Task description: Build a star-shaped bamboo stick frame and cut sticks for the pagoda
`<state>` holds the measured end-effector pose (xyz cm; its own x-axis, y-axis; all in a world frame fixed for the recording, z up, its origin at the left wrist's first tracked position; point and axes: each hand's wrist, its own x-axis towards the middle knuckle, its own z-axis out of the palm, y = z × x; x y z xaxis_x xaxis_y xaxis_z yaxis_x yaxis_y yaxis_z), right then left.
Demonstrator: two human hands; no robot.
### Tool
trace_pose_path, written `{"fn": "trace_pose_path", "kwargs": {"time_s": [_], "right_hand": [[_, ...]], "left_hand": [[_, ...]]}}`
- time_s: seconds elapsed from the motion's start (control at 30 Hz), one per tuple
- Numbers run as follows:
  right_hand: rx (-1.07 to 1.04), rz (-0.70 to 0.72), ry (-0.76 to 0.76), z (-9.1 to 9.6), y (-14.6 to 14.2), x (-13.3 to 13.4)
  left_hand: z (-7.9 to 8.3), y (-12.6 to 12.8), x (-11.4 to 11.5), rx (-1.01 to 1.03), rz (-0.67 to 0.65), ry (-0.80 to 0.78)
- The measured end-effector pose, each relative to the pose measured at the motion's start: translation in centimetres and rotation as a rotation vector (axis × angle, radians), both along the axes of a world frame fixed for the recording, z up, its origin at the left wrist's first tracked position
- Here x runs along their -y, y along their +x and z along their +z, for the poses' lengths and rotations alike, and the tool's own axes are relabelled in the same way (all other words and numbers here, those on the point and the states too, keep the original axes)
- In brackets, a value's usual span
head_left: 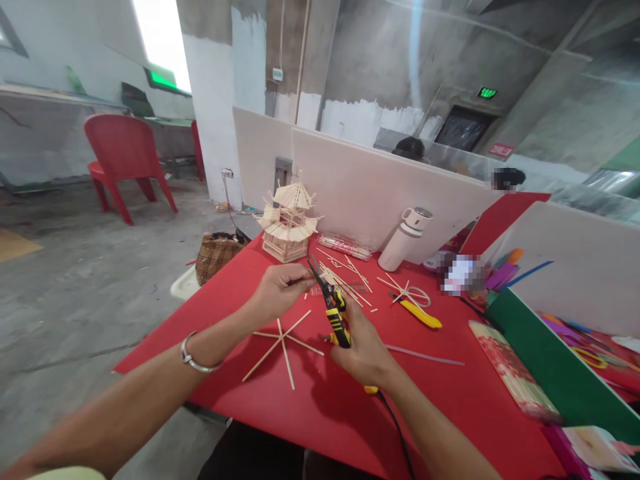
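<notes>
My right hand (360, 343) is wrapped round hand cutters (336, 320) with black and yellow handles, their dark blade pointing up and left. Close to that blade, my left hand (283, 290) is closed in a pinch; what its fingertips hold is too small to make out. Below the hands lies a six-armed star of thin wooden sticks (281, 337) on the red tabletop (240, 400). Loose wooden sticks (350, 287) are scattered just beyond the cutters. A yellow corded tool (371, 389) is mostly hidden behind my right hand.
A stick-built pagoda (287, 227) stands at the back left, with a white flask (405, 240) further right. Another stick star (406, 291) lies near a yellow-handled knife (420, 313). At right are packed sticks (513, 367) and a green box (555, 360). White partitions (380, 180) border the table.
</notes>
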<state>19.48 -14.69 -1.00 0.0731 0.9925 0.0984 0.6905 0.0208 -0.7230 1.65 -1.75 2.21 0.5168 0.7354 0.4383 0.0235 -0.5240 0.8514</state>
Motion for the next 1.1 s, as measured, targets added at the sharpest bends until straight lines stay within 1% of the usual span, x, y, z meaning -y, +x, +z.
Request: {"fn": "trace_pose_path", "kwargs": {"time_s": [0.1,0.17,0.27,0.33,0.4,0.47,0.53,0.6,0.7,0.77,0.83,0.93,1.03,1.1], "right_hand": [[0.004,-0.016,-0.020,-0.3,0.1,0.0],[0.015,-0.002,0.001,-0.7,0.4,-0.3],[0.082,0.045,0.083,-0.9,1.2,-0.6],[0.110,0.079,0.112,-0.7,1.5,-0.6],[0.094,0.090,0.099,-0.5,1.6,-0.3],[0.069,0.076,0.061,-0.4,1.4,0.0],[0.061,0.040,0.022,-0.4,1.2,0.1],[0.056,0.013,0.010,-0.5,1.0,0.0],[0.048,0.017,0.049,-0.8,1.2,-0.3],[0.073,0.038,0.065,-0.9,1.6,-0.5],[0.119,0.051,0.062,-0.8,2.0,-0.6],[0.165,0.076,0.088,-0.6,2.3,-0.4],[0.137,0.102,0.104,-0.4,2.0,-0.1],[0.118,0.082,0.079,-0.4,1.7,0.0]], "left_hand": [[-0.1,0.1,0.0,-0.029,0.000,-0.027],[-0.2,0.1,-0.3,-0.046,-0.022,-0.084],[-0.3,-0.1,-0.7,-0.060,-0.125,-0.258],[-0.4,-0.3,-0.9,-0.046,-0.209,-0.386],[-0.5,-0.4,-0.9,-0.023,-0.265,-0.478],[-0.5,-0.3,-0.7,-0.011,-0.279,-0.518],[-0.5,-0.1,-0.4,-0.016,-0.241,-0.484],[-0.5,0.3,0.0,-0.024,-0.159,-0.376],[-0.5,0.7,0.3,-0.016,-0.016,-0.179],[-0.4,0.7,0.3,-0.007,0.000,-0.121],[-0.4,0.6,0.2,-0.004,-0.048,-0.144],[-0.4,0.3,0.1,-0.008,-0.123,-0.250],[-0.5,0.2,0.2,-0.030,-0.186,-0.349],[-0.5,0.3,0.4,-0.034,-0.207,-0.378]]}}
